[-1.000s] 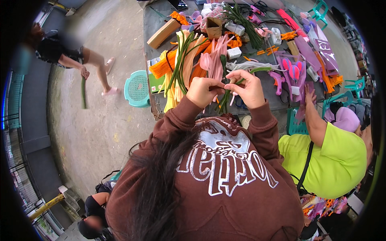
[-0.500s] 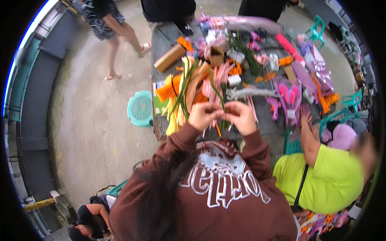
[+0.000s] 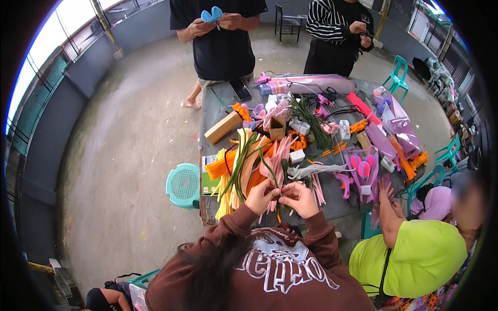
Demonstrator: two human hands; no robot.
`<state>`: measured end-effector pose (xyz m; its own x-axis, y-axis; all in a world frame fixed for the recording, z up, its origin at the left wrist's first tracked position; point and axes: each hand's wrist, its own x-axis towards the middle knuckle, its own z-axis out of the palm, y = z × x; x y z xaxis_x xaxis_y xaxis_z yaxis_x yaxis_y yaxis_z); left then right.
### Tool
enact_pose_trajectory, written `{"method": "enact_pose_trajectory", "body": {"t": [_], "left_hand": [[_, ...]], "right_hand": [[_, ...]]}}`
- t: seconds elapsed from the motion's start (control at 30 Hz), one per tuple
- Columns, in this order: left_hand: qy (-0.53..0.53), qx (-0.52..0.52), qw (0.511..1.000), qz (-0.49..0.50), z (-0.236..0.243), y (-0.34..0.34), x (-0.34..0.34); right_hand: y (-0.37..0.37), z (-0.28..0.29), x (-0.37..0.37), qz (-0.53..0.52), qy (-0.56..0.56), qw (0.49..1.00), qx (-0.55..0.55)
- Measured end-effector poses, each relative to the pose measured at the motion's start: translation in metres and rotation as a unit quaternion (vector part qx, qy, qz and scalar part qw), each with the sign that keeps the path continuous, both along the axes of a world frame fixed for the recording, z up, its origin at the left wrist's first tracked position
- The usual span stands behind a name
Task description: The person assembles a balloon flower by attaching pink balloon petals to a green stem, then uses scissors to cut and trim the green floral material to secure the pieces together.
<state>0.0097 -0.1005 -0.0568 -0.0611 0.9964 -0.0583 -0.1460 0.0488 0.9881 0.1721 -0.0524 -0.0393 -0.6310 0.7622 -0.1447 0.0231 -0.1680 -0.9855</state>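
Above the near edge of the table, my left hand point(image 3: 262, 197) and my right hand point(image 3: 300, 200) meet fingertip to fingertip. Both pinch a dark green pipe cleaner point(image 3: 270, 171), whose upper length curves up and away from my left fingers. Just beyond my hands lie bundles of pipe cleaners: green ones point(image 3: 239, 167) across the top, yellow ones point(image 3: 224, 205) at the left, orange ones point(image 3: 220, 167) and pink ones point(image 3: 281, 155). Where exactly the fingertips close on the strand is partly hidden.
A dark table point(image 3: 334, 205) holds a cardboard box point(image 3: 223, 128), a pink glue gun point(image 3: 344, 182), wrapped pink flowers point(image 3: 362, 167) and thin green stems point(image 3: 311, 122). A teal stool point(image 3: 183, 185) stands left. A person in a lime shirt point(image 3: 410, 256) works at right; two others stand beyond.
The view has tilted up, showing more of the people standing at the far side. My hands stay together on the green pipe cleaner, with the fingers slightly shifted.
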Motion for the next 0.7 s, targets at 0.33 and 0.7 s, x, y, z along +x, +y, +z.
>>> {"method": "enact_pose_trajectory", "body": {"t": [0.33, 0.7], "left_hand": [[-0.037, 0.017, 0.995, -0.091, -0.011, -0.001, -0.003], [-0.021, -0.011, 0.985, -0.174, -0.017, 0.004, -0.011]], "right_hand": [[0.000, -0.006, 0.005, 0.041, 0.004, 0.997, -0.068], [0.002, -0.030, 0.008, 0.077, 0.064, 0.984, -0.148]]}}
